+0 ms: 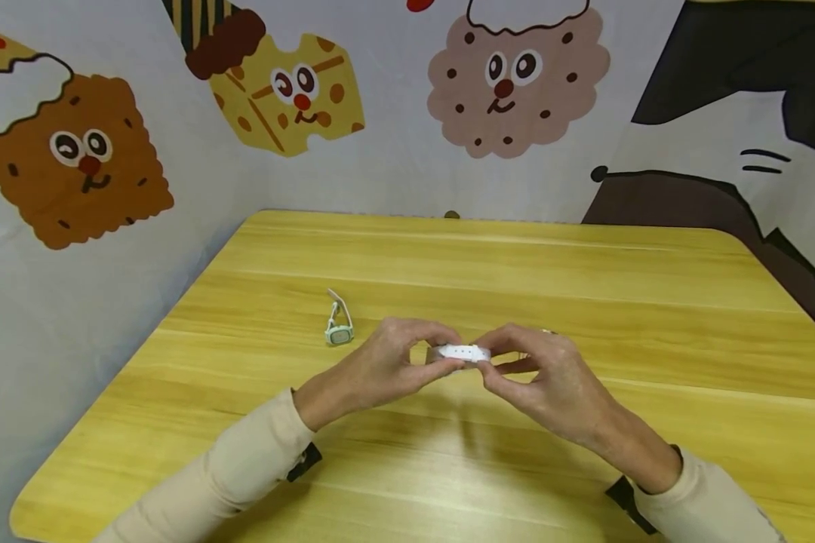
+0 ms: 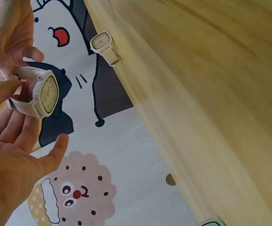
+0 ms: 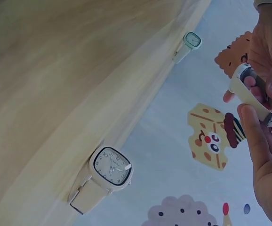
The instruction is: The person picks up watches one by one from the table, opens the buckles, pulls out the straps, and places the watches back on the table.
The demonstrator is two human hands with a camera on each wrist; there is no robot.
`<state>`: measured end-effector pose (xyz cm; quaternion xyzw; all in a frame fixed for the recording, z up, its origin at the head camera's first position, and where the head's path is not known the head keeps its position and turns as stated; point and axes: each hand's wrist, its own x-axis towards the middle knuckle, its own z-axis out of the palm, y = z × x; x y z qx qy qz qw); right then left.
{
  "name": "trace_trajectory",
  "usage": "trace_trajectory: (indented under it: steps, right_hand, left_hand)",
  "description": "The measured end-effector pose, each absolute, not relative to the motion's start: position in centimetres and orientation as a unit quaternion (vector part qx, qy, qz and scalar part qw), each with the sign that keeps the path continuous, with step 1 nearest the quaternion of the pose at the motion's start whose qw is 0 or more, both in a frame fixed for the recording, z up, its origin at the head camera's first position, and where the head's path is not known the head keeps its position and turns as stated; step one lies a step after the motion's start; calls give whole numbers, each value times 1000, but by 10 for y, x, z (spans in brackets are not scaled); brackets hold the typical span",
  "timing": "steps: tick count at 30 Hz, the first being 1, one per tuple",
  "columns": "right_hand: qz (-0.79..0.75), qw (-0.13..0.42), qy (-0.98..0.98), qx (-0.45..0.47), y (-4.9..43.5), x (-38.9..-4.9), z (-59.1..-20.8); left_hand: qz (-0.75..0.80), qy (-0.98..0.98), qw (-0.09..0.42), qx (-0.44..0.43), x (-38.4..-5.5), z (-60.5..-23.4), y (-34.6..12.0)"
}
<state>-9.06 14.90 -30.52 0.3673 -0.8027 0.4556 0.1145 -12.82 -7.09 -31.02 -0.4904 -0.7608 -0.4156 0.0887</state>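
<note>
White strap between my fingertips: I hold a small watch (image 1: 463, 352) above the middle of a yellow wood-grain table (image 1: 550, 279). My left hand (image 1: 404, 360) pinches one end of its looped band between thumb and fingers; my right hand (image 1: 546, 381) pinches the other, thumb and fingertips closed on it. From the head view its dial is hidden; the left wrist view shows it, numerals too small to read. I cannot tell whether the buckle is fastened. Beyond my left hand lies a pale green watch (image 1: 339, 335), cut off in the left wrist view. A cream watch (image 3: 112, 165) shows clearly from my right wrist.
</note>
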Motion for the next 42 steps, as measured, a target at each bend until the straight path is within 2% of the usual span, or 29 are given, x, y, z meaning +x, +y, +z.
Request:
trace_trajectory:
  steps: [6, 13, 34, 42]
  right_hand:
    - [461, 144, -788, 382, 148, -91, -306]
    - [457, 166, -783, 387, 147, -93, -307]
    - [509, 126, -764, 377, 152, -93, -308]
    - [498, 162, -763, 379, 152, -95, -308]
  left_hand:
    - [-422, -756, 98, -491, -127, -310, -71]
    - [-421, -763, 82, -483, -128, -309, -70]
    - [-442, -764, 58, -466, -129, -310, -74]
    - [-445, -758, 81, -470, -130, -310, -74]
